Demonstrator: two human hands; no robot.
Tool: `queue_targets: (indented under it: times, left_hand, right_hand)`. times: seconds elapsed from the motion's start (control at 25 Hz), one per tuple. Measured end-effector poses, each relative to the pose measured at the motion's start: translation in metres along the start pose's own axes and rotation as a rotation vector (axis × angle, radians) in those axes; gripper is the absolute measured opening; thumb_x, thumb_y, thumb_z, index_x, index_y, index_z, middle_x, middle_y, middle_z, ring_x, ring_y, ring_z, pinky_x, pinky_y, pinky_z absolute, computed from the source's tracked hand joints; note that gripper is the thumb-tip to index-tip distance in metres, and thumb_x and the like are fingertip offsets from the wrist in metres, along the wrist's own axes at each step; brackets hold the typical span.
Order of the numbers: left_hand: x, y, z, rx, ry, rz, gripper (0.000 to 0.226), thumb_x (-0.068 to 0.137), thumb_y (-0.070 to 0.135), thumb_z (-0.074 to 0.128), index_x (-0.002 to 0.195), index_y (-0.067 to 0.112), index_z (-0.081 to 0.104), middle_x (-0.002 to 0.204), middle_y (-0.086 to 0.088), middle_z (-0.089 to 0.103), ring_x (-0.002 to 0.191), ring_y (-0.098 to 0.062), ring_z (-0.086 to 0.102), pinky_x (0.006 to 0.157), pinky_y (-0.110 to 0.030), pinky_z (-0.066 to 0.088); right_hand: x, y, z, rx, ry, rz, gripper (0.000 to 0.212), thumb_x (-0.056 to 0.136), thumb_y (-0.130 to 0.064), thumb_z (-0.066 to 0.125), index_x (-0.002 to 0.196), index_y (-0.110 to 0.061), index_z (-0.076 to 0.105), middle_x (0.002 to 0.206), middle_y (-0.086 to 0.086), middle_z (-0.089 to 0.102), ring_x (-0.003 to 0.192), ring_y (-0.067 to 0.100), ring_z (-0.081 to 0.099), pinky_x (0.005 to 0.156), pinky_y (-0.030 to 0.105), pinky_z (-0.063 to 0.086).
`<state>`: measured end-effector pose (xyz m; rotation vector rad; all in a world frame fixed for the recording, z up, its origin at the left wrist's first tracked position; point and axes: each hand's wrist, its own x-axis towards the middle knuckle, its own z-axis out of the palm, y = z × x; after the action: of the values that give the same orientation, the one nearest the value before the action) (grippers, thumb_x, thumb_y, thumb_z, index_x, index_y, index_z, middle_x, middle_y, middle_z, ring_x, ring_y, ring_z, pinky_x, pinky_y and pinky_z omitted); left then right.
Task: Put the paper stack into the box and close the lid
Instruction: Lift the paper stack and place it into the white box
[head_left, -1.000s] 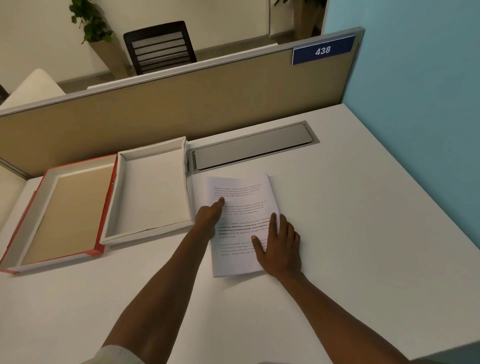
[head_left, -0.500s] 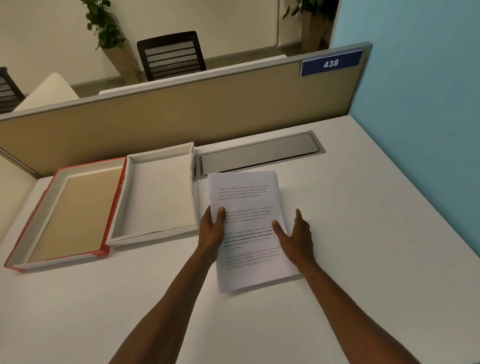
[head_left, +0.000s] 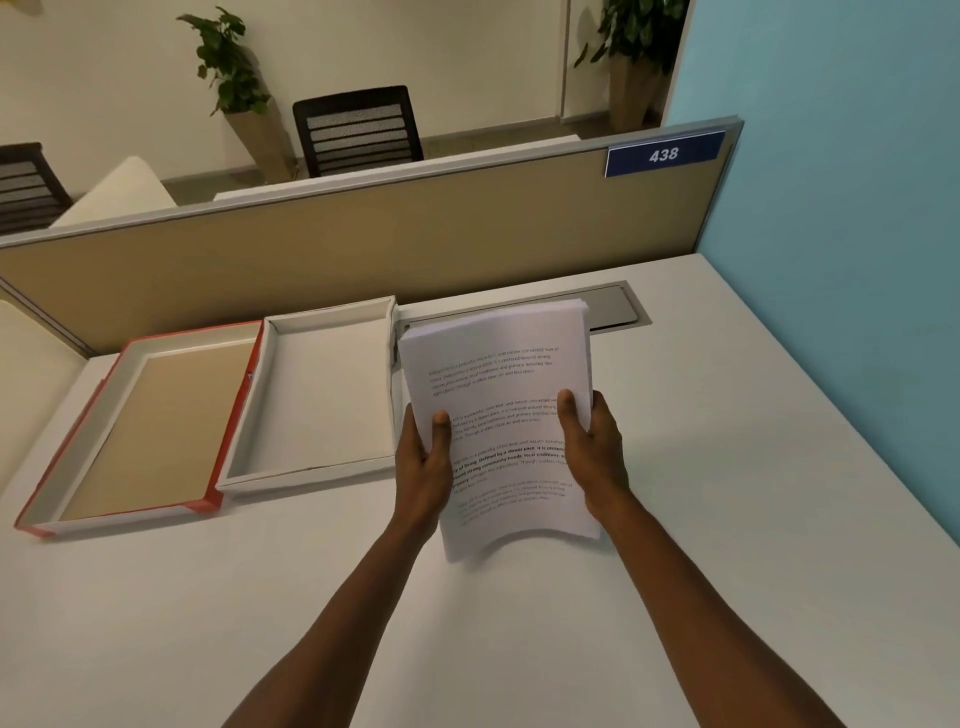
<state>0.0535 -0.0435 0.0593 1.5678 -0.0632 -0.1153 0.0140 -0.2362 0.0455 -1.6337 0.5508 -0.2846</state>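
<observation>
Head view: both hands grip the paper stack (head_left: 498, 415) and hold it up off the white surface (head_left: 727, 519), just right of the box (head_left: 311, 467). The left hand (head_left: 423, 467) clasps the stack's left edge, thumb on the printed top sheet; the right hand (head_left: 592, 452) clasps the right edge the same way. The stack's near end sags and curls down — its far end covers part of the grey cable hatch (head_left: 618, 306) set in the surface.

The box is white, open and bare inside, its right wall just beside the stack's left edge. The lid (head_left: 67, 467) lies to the box's left, touching it — red outside, tan inside, open side up.

Behind them runs a tan partition (head_left: 363, 249) with a blue plate (head_left: 664, 154) reading 438. A light blue wall (head_left: 831, 156) stands on the right. Beyond the partition are a black chair (head_left: 358, 130) and two potted plants, one (head_left: 228, 67) left of the chair, another (head_left: 634, 36) further right.
</observation>
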Motion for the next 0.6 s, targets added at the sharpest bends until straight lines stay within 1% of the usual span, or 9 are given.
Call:
queue_targets:
  times: [0.08, 0.16, 0.2, 0.28, 0.32, 0.4, 0.48, 0.52, 0.6]
  left_hand:
    - [-0.001, 0.004, -0.002, -0.019, -0.026, 0.059, 0.024, 0.098, 0.048, 0.050, 0.121, 0.054, 0.055, 0.115, 0.008, 0.071, 0.105, -0.024, 0.073, 0.077, -0.042, 0.065]
    - [-0.007, 0.002, -0.005, 0.010, -0.049, 0.094, 0.033, 0.095, 0.050, 0.055, 0.127, 0.050, 0.052, 0.121, 0.007, 0.069, 0.111, -0.024, 0.070, 0.082, -0.047, 0.064]
    - [-0.012, 0.000, -0.006, 0.036, -0.048, 0.106, 0.041, 0.091, 0.051, 0.060, 0.131, 0.048, 0.051, 0.124, 0.006, 0.068, 0.115, -0.023, 0.068, 0.086, -0.050, 0.063]
    - [-0.019, -0.001, -0.007, 0.053, -0.002, 0.137, 0.056, 0.085, 0.052, 0.067, 0.137, 0.039, 0.049, 0.127, 0.006, 0.066, 0.118, -0.022, 0.066, 0.090, -0.052, 0.062]
    - [-0.021, 0.001, -0.007, 0.047, 0.034, 0.154, 0.060, 0.084, 0.053, 0.068, 0.138, 0.036, 0.049, 0.127, 0.006, 0.066, 0.118, -0.022, 0.066, 0.091, -0.050, 0.061]
    - [-0.020, 0.009, -0.004, 0.022, 0.098, 0.170, 0.064, 0.082, 0.059, 0.068, 0.137, 0.035, 0.048, 0.123, 0.007, 0.066, 0.115, -0.019, 0.066, 0.089, -0.043, 0.062]
    - [-0.018, 0.013, 0.002, -0.022, 0.129, 0.149, 0.065, 0.080, 0.060, 0.069, 0.136, 0.036, 0.048, 0.118, 0.010, 0.067, 0.110, -0.014, 0.068, 0.083, -0.035, 0.063]
    - [-0.018, 0.013, 0.004, -0.034, 0.143, 0.137, 0.063, 0.080, 0.058, 0.070, 0.135, 0.035, 0.049, 0.116, 0.011, 0.068, 0.107, -0.011, 0.068, 0.081, -0.033, 0.064]
    - [-0.020, 0.011, 0.008, -0.035, 0.171, 0.130, 0.053, 0.083, 0.047, 0.072, 0.131, 0.034, 0.053, 0.115, 0.011, 0.070, 0.105, -0.010, 0.069, 0.082, -0.036, 0.064]
  right_hand:
    - [-0.007, -0.003, -0.002, 0.045, -0.026, -0.105, 0.037, 0.089, -0.066, 0.044, 0.113, -0.038, 0.052, 0.102, -0.006, 0.069, 0.087, 0.019, 0.072, 0.068, 0.034, 0.064]
    - [-0.015, 0.004, -0.006, 0.105, -0.059, -0.163, 0.034, 0.092, -0.058, 0.047, 0.114, -0.032, 0.054, 0.105, -0.004, 0.069, 0.092, 0.018, 0.071, 0.068, 0.031, 0.063]
    - [-0.020, 0.008, -0.008, 0.117, -0.068, -0.188, 0.036, 0.093, -0.055, 0.049, 0.116, -0.029, 0.055, 0.107, -0.003, 0.069, 0.096, 0.017, 0.071, 0.070, 0.030, 0.062]
    - [-0.025, 0.012, -0.012, 0.135, -0.068, -0.229, 0.044, 0.090, -0.058, 0.054, 0.120, -0.026, 0.056, 0.109, -0.004, 0.070, 0.099, 0.017, 0.070, 0.073, 0.032, 0.062]
    - [-0.026, 0.010, -0.015, 0.144, -0.050, -0.251, 0.049, 0.088, -0.062, 0.055, 0.120, -0.025, 0.056, 0.109, -0.004, 0.069, 0.098, 0.017, 0.070, 0.074, 0.032, 0.062]
    - [-0.025, -0.002, -0.019, 0.179, -0.013, -0.293, 0.058, 0.087, -0.068, 0.053, 0.122, -0.022, 0.055, 0.106, -0.007, 0.069, 0.095, 0.014, 0.069, 0.071, 0.026, 0.060]
    - [-0.026, -0.017, -0.013, 0.211, 0.028, -0.237, 0.063, 0.083, -0.076, 0.049, 0.117, -0.025, 0.057, 0.102, -0.008, 0.071, 0.089, 0.009, 0.070, 0.065, 0.019, 0.056]
    - [-0.029, -0.022, -0.006, 0.190, 0.084, -0.194, 0.062, 0.081, -0.080, 0.047, 0.114, -0.029, 0.058, 0.101, -0.007, 0.071, 0.088, 0.008, 0.070, 0.063, 0.018, 0.056]
    - [-0.039, -0.026, 0.012, 0.113, 0.222, -0.149, 0.059, 0.081, -0.080, 0.041, 0.113, -0.033, 0.056, 0.105, -0.002, 0.068, 0.091, 0.010, 0.068, 0.065, 0.019, 0.057]
